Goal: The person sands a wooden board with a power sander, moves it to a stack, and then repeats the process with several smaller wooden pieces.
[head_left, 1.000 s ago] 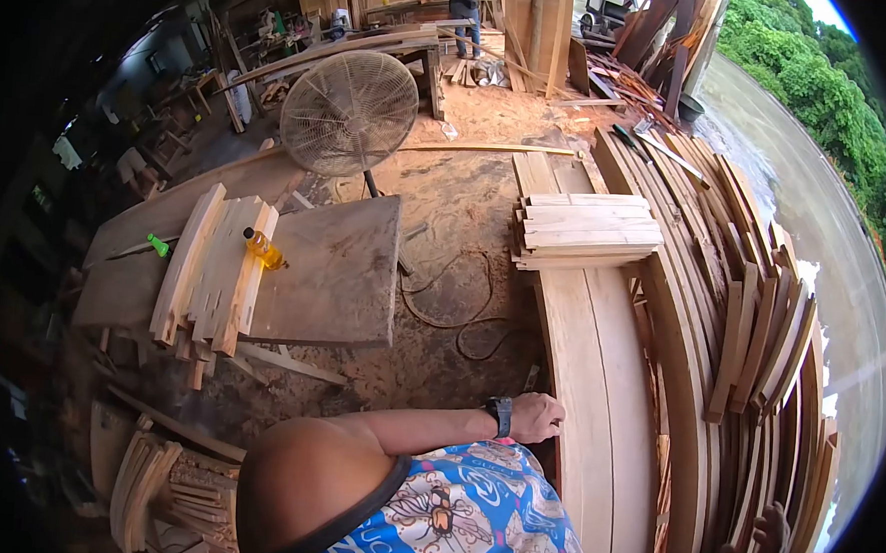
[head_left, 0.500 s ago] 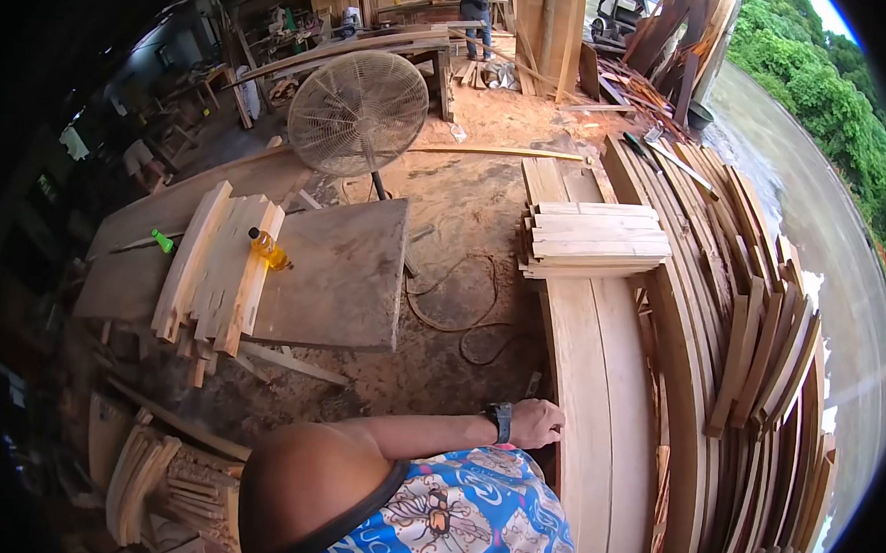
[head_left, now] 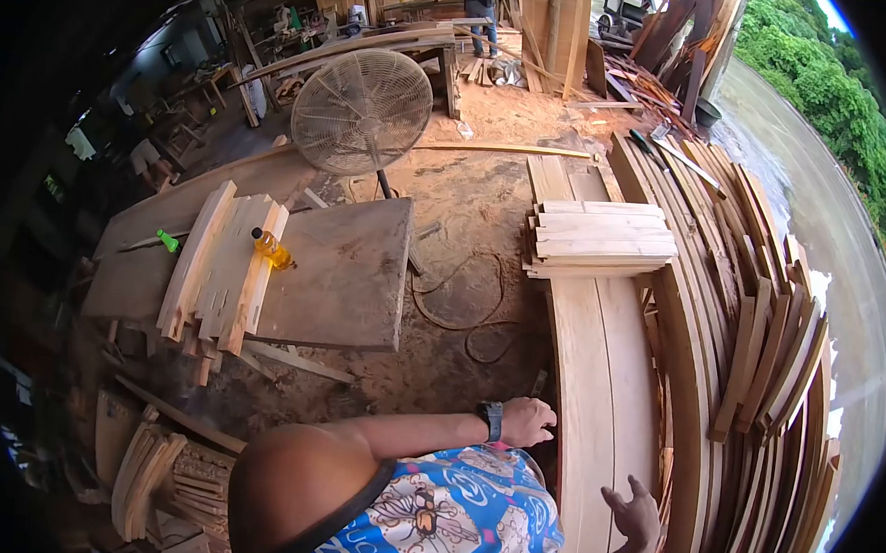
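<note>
Left hand (head_left: 526,422) curled beside boards (head_left: 584,384); grip unclear. Right hand (head_left: 637,515) fingers spread, near boards. Slats (head_left: 602,231) stacked across boards, ahead. Best handled with light touch, fingertips clear of splintery edges.

Plank stk (head_left: 601,235) on bds (head_left: 584,354), fan (head_left: 362,112) L

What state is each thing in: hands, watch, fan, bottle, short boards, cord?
Left hand: fingers curled.
Right hand: open, fingers spread.
Watch: strapped on.
Fan: standing; running or off, cannot tell.
Amber bottle: capped.
Short boards: stacked on long planks.
Cord: loosely looped.
</note>
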The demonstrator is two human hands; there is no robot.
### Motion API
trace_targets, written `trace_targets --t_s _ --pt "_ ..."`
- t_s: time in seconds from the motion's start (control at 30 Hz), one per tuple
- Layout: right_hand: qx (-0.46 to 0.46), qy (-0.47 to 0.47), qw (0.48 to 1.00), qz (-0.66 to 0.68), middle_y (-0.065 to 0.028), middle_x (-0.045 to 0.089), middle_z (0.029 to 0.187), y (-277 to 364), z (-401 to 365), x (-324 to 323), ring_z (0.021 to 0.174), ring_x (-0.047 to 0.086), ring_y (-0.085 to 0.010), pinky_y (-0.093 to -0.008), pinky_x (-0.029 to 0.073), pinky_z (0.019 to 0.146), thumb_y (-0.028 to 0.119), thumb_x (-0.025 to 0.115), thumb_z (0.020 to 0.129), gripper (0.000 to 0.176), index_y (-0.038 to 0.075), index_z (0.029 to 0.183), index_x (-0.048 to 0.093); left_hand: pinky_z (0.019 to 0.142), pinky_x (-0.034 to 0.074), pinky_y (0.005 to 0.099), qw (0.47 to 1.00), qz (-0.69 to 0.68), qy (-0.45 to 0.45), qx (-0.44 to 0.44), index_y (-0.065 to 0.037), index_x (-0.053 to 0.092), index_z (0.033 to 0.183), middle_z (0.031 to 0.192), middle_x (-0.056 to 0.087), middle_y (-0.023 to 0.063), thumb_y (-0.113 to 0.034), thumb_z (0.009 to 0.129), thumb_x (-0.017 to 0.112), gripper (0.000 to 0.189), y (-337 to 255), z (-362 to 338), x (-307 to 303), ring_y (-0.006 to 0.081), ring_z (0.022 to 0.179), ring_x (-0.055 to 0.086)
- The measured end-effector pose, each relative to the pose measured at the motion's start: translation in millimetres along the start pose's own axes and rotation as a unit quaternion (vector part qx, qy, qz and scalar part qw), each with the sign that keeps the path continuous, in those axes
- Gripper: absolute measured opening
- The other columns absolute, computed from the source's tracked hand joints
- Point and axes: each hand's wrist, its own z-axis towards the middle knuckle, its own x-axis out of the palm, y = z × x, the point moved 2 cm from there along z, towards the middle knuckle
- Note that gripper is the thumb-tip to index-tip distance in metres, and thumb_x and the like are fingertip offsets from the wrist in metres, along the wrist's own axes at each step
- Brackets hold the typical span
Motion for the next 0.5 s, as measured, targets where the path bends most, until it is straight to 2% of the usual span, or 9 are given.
trace_targets --t_s 0.03,0.07,0.1,0.13,0.3,0.37,0.4,0.43,0.5 --pt "0.013 -0.145 0.951 -0.271 -0.0256 0.074 0.107 -5 -7 -7 0.099 0.074 -0.0408 -0.0555 0.058 0.089 0.034 0.073 0.095 0.068 -0.006 0.147 0.052 0.080 0.057 0.0479 1.000 0.004 0.020 -0.006 -0.002 0.075 0.106 0.098 0.074 0.0181 -0.029 0.089 0.074 0.032 -6 -3 -4 0.0377 0.092 0.072" --pt "0.017 -0.275 0.810 -0.518 -0.0261 0.074 0.113 0 -12 -10 0.105 0.073 -0.0391 -0.0560 0.057 0.092 0.036 0.076 0.093 0.071 -0.006 0.145 0.054 0.081 0.057 0.0481 1.000 -0.009 0.024 -0.018 -0.002 0.076 0.107 0.100 0.074 0.0187 -0.029 0.089 0.074 0.033 -11 -1 -11 0.0383 0.093 0.072" --pt "-0.135 -0.235 0.953 -0.133 -0.0224 0.075 0.117 25 -29 20 0.107 0.074 -0.0414 -0.0568 0.057 0.095 0.038 0.074 0.094 0.068 -0.002 0.146 0.055 0.081 0.057 0.0481 0.999 -0.008 0.025 -0.022 -0.002 0.076 0.107 0.100 0.074 0.0187 -0.029 0.089 0.074 0.033 -9 -2 -10 0.0383 0.093 0.072" --pt "-0.132 -0.237 0.953 -0.132 -0.0224 0.075 0.117 18 -29 16 0.107 0.074 -0.0414 -0.0568 0.057 0.095 0.038 0.074 0.094 0.068 -0.002 0.146 0.055 0.082 0.057 0.0482 1.000 -0.011 -0.002 -0.012 -0.002 0.076 0.107 0.100 0.074 0.0191 -0.029 0.089 0.074 0.033 -6 -1 -8 0.0386 0.093 0.071" --pt "0.033 -0.293 0.660 -0.691 -0.0218 0.075 0.115 -55 -10 -61 0.108 0.073 -0.0400 -0.0471 0.058 0.098 0.046 0.079 0.087 0.079 -0.005 0.143 0.056 0.083 0.057 0.0484 1.000 -0.014 0.002 0.006 0.000 0.076 0.106 0.100 0.074 0.0202 -0.029 0.089 0.074 0.034 -8 7 -7 0.0399 0.093 0.071" --pt "0.122 -0.290 0.844 -0.434 -0.0189 0.072 0.125 -38 -32 -87 0.111 0.072 -0.0360 -0.0461 0.058 0.097 0.049 0.081 0.084 0.087 -0.002 0.149 0.053 0.083 0.057 0.0484 1.000 -0.016 0.001 0.000 0.000 0.076 0.106 0.101 0.074 0.0201 -0.029 0.088 0.074 0.034 -12 9 -14 0.0400 0.093 0.071" --pt "-0.026 -0.224 0.963 -0.147 -0.0177 0.071 0.127 -30 -46 -69 0.111 0.071 -0.0350 -0.0483 0.057 0.097 0.050 0.079 0.086 0.085 0.000 0.150 0.053 0.083 0.057 0.0484 1.000 -0.019 0.005 0.000 0.000 0.076 0.106 0.101 0.074 0.0201 -0.029 0.088 0.074 0.034 -13 10 -15 0.0401 0.094 0.071" --pt "-0.169 -0.134 0.963 0.158 -0.0165 0.070 0.129 -25 -58 -53 0.110 0.071 -0.0340 -0.0506 0.057 0.097 0.051 0.078 0.088 0.082 0.002 0.150 0.054 0.083 0.057 0.0484 1.000 -0.019 0.007 0.001 0.000 0.076 0.106 0.101 0.074 0.0201 -0.029 0.088 0.074 0.034 -10 10 -12 0.0401 0.094 0.071" --pt "-0.105 -0.175 0.972 0.118 -0.0157 0.070 0.127 -41 -46 -57 0.109 0.071 -0.0343 -0.0521 0.055 0.100 0.052 0.074 0.091 0.078 0.005 0.150 0.055 0.082 0.057 0.0484 1.000 -0.015 -0.006 -0.018 0.001 0.076 0.107 0.101 0.074 0.0206 -0.029 0.088 0.074 0.035 2 11 -3 0.0401 0.094 0.071"
